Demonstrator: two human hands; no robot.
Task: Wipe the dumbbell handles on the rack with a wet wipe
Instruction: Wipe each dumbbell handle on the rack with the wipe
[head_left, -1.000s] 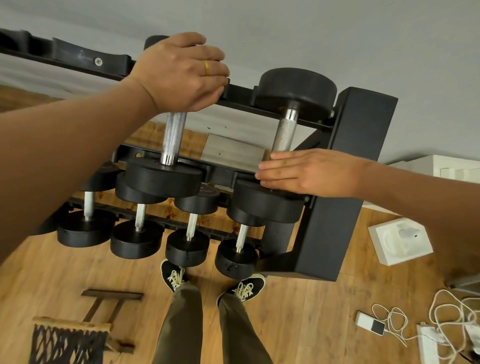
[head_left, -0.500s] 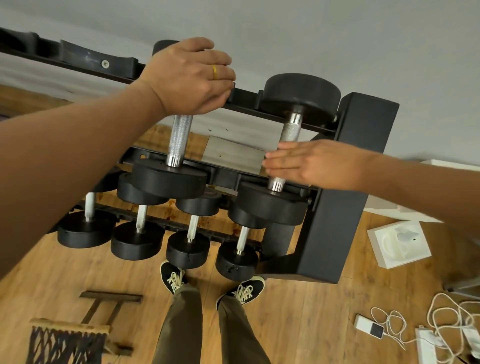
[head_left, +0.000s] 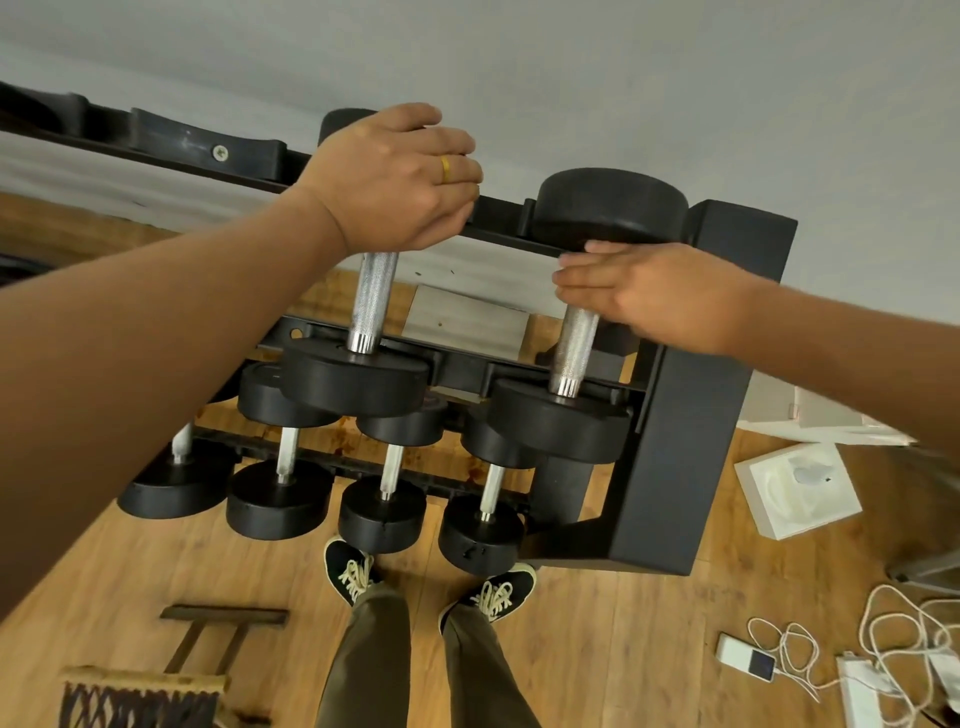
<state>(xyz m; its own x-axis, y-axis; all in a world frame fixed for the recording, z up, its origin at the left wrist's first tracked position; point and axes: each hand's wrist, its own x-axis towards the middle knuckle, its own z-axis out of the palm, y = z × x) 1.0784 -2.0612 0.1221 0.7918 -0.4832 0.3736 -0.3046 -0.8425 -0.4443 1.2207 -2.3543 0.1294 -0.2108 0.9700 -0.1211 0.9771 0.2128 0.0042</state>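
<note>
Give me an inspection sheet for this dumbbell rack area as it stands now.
Surface: wooden floor under a black rack.
Job's things: two large dumbbells on the top tier, smaller dumbbells below; no wipe visible.
Clutter: white box and wooden frame on the floor.
Hands: left hand grips the left dumbbell handle; right hand lies with straight fingers across the right dumbbell handle.
Cables: white cables tangled on the floor.
Surroundings: grey wall behind the rack.

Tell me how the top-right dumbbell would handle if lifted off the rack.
Probably heavy: the dumbbell has thick black end discs. Its knurled metal handle should resist slipping. Round discs might roll on the floor.
</note>
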